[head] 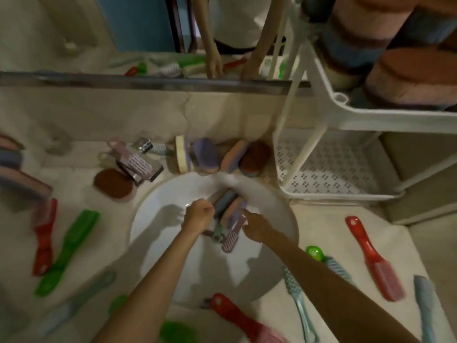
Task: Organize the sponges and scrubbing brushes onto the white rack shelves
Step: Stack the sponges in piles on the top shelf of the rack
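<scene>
Over the white sink basin [158,243] both hands hold a bundle of sponges [228,206] and small scrubbing brushes [229,241]. My left hand [199,215] grips the bundle's left side with curled fingers. My right hand [257,227] holds its right side. The white rack [346,115] stands at the right; sponges [408,80] are stacked on its upper shelf, and its perforated lower shelf [329,167] is bare. More sponges [210,154] lean against the wall behind the basin.
Red [373,258], green [66,251] and pale blue [296,300] long-handled brushes lie scattered on the counter around the basin. A brown sponge [113,184] and pink brushes [136,162] sit at the back left. A mirror [148,33] runs along the wall above.
</scene>
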A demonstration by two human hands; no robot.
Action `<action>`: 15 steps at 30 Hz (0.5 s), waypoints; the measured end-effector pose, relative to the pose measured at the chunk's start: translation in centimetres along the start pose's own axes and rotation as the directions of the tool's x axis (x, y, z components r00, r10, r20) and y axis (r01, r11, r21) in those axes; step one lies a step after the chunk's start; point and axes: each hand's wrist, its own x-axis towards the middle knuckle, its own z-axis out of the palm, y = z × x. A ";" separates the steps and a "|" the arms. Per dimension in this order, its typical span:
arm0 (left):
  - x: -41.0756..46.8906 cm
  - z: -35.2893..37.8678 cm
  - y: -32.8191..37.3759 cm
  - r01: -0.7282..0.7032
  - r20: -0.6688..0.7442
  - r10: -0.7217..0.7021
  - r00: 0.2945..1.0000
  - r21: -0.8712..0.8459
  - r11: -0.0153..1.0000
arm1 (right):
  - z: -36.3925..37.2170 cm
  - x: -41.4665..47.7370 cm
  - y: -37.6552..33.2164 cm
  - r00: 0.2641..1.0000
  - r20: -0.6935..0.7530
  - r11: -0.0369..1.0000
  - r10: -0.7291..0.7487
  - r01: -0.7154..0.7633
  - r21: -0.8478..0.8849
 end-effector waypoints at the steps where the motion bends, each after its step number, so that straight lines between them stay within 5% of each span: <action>1: 0.7 0.6 -0.7 0.014 0.039 -0.017 0.999 0.064 0.998 | 0.6 0.8 0.6 0.999 0.037 0.999 0.021 -0.020 -0.042; 15: 9.3 5.5 -4.3 -0.072 0.167 0.029 0.985 0.257 0.964 | 4.5 9.9 0.4 0.995 0.075 0.970 0.066 -0.046 -0.240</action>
